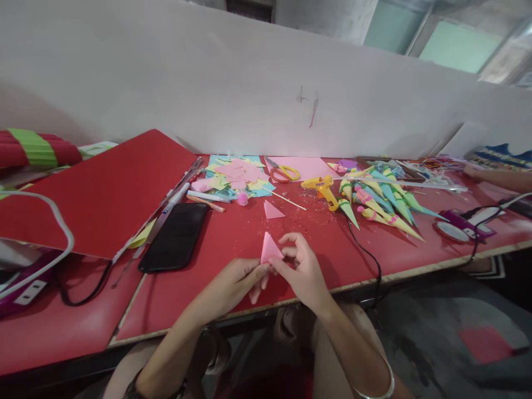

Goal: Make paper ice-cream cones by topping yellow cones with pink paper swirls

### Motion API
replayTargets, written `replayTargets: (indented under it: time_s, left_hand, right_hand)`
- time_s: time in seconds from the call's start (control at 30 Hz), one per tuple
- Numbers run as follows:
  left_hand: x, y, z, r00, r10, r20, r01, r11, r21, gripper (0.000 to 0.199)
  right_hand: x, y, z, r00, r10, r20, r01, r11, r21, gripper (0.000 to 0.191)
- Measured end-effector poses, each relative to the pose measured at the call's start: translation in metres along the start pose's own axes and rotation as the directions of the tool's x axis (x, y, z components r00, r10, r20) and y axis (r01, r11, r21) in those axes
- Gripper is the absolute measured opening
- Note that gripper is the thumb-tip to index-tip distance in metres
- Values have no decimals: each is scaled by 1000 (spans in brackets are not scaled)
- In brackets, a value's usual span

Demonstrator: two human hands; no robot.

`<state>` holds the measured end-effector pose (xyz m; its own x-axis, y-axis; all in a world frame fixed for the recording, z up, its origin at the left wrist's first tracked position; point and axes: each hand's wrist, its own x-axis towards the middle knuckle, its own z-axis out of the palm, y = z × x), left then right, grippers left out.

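Note:
A folded pink paper triangle (269, 247) is pinched between both hands above the front edge of the red table, its point facing away from me. My left hand (241, 275) grips its lower left corner with thumb and fingers. My right hand (303, 270) holds the lower right side, thumb on the near face and the other fingers curled behind. Just beyond them, a second folded pink paper piece (273, 210) lies on the table. Further back are a loose heap of pink, yellow and blue paper pieces (236, 173) and scissors (283, 171) with red and yellow handles.
A yellow glue gun (323, 190) with a long clear stick lies right of centre, beside several paper cones (380, 194). A black phone (174, 237) and a red board (103, 194) are at left. Another person's arm (499, 180) reaches in at far right. A black cord (368, 249) hangs over the edge.

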<state>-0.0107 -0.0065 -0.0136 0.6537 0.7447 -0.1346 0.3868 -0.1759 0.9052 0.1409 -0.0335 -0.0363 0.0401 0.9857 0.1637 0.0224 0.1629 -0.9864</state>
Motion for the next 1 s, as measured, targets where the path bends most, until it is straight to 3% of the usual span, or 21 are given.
replayTargets:
  time_s: [0.13,0.2,0.33,0.5,0.7,0.8,0.9,1.0]
  left_hand:
    - [-3,2,-2,999,4,42,-7,998,57,40]
    - [-3,2,-3,999,40,-8,-39,993,112,37]
    - [0,3,-3,977,155,-145,-121,968,221,28]
    - [4,4,0,966,178,-188,-125,957,263,27]
    - [4,6,6,953,182,-243,-171,983,68,28]
    - [4,8,8,948,147,-281,-182,978,-103,23]
    - [4,8,8,953,91,-288,-162,959,-232,17]
    - [4,8,7,958,51,-282,-137,946,-295,11]
  right_hand:
    - [1,-1,-1,993,57,107,-69,992,107,23]
    - [1,-2,-3,989,66,133,-81,991,109,19]
    - [-1,-4,-5,986,45,163,-47,999,6,14]
    - [-3,-5,-4,988,-36,153,57,989,-140,13]
    - [-3,-2,2,996,-75,49,80,990,-114,14]
    - [-3,-3,4,990,-93,108,99,994,-49,15]
    - [-4,-5,5,979,-132,154,147,985,-89,30]
    - [-4,-4,4,978,-147,149,169,975,-144,31]
